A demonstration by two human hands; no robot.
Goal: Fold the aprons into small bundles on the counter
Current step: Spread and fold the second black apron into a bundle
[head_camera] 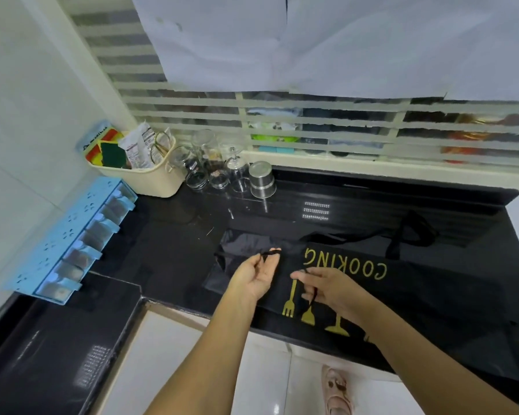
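Head view, apron: I see a black apron [357, 283] spread flat on the dark counter [168, 253], gold "COOKING" lettering and fork shapes facing up, its near edge hanging just over the counter's front.
Head view, neck loop: the loop [414, 235] lies loose on the counter behind the apron, toward the back right.
Head view, left hand: my left hand [256, 275] is palm up and half curled, fingertips pinching a thin black strap [270, 253] at the apron's left part.
Head view, right hand: my right hand [327, 290] hangs over the fork print, thumb and fingers closed on another stretch of strap that dangles below the grip.
Head view, surroundings: a cream basket [150, 172], some glass jars [204, 166] and a steel cup [262, 179] stand at the back left, well apart from the apron; a blue rack [69, 244] hangs on the left wall.
Step in hand: I judge this is tidying the ties before any fold; the apron is still fully open.
Next move: likely lay both ties onto the cloth, then fold the sides inward, keeping the straps tucked so the bundle stays small.
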